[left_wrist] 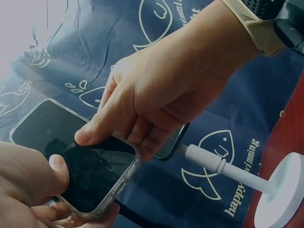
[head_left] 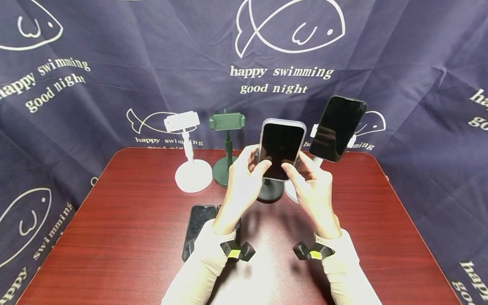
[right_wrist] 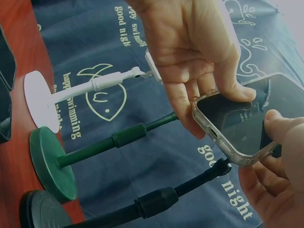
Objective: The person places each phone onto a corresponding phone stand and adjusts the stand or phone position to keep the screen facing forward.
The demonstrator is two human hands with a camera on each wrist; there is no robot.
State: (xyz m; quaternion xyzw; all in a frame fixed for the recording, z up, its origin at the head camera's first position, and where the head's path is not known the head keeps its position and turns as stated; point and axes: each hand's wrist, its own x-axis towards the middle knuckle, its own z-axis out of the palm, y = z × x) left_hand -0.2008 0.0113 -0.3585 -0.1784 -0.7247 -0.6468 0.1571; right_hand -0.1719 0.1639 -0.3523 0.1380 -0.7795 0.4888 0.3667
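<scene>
Both hands hold a smartphone (head_left: 283, 142) in a clear case, raised and screen facing me, at the top of a black phone stand (head_left: 270, 193). My left hand (head_left: 242, 184) grips its lower left side, thumb on the dark screen and fingers curled behind. On the lower right side, my right hand (head_left: 315, 190) grips it the same way. In the right wrist view the black stand's upper end (right_wrist: 222, 167) meets the underside of the phone (right_wrist: 242, 126). The phone's back and the stand's clamp are hidden.
Right of the hands, another phone (head_left: 337, 129) sits tilted in a white stand (head_left: 291, 192). To the left stand a green stand (head_left: 227, 122) and another white stand (head_left: 193, 176). A dark phone (head_left: 198, 228) lies on the red table (head_left: 126, 212), with another one partly under my left forearm.
</scene>
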